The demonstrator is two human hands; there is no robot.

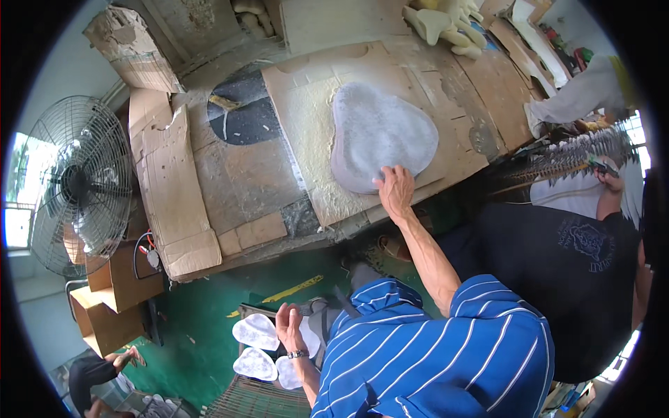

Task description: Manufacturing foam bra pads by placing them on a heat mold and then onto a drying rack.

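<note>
A stack of rounded, triangular grey-white pads (387, 132) lies on a residue-crusted cardboard sheet (313, 139) on the bench. At the stack's near edge, my right hand (397, 189) has its bent fingers over the rim, closed on the top pad. My left hand (289, 326), with a watch on the wrist, hangs low beside several smaller white pads (256, 331). Its fingers are loosely curled and a little apart, and I see nothing between them. Those smaller pads rest by a slatted rack (251, 398) below the bench.
A wire-caged fan (78, 182) stands left, above cardboard boxes (104, 320). Pale gloves (446, 24) lie at the bench's far side. Close on my right, a person in black (564, 279) holds a small tool (603, 166). Another person's pale sleeve (585, 90) reaches in farther back.
</note>
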